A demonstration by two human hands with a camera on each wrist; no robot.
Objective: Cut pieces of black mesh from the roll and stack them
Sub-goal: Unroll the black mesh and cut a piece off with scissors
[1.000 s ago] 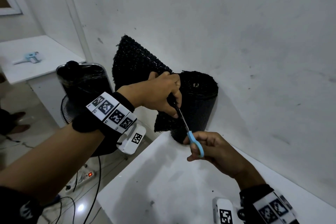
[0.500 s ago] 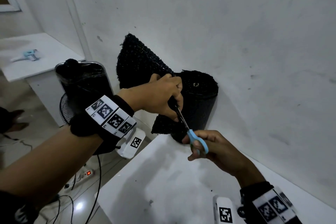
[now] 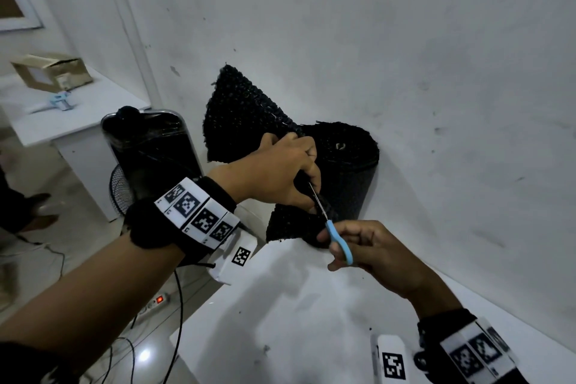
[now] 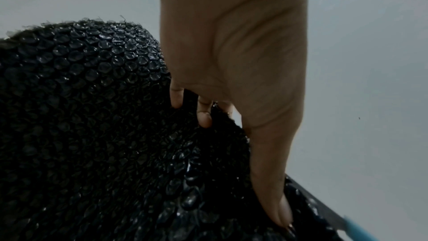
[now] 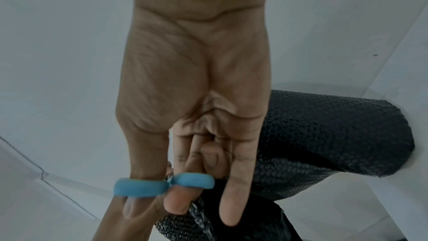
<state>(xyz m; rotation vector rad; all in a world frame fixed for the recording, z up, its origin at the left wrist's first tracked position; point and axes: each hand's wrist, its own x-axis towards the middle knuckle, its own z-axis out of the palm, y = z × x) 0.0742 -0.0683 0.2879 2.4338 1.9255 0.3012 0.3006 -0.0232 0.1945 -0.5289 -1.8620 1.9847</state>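
Head view: I see my left hand (image 3: 274,171) and right hand (image 3: 374,252) meeting at the black mesh (image 3: 240,115), at the far end of the white desk (image 3: 280,321).
Left hand: fingers curled round a fold of the loose mesh sheet, gripping it just above the blades; in the left wrist view the fingertips (image 4: 203,118) press into the bubbly black surface (image 4: 92,116).
Right hand: thumb and a finger are through the blue loops of the scissors (image 3: 338,240), closed on them; the right wrist view shows the loops (image 5: 162,184) almost together.
Scissors: blades point up into the mesh under my left hand.
Roll: the mesh roll (image 3: 346,171) stands on the desk against the wall, touching it, the loose sheet running from it to the left.
Containers: a cardboard box (image 3: 53,72) sits on a second desk (image 3: 93,109) far left, flaps partly open; I cannot tell what it holds.
Beside box: a small blue and white tool (image 3: 59,101), which I cannot identify.
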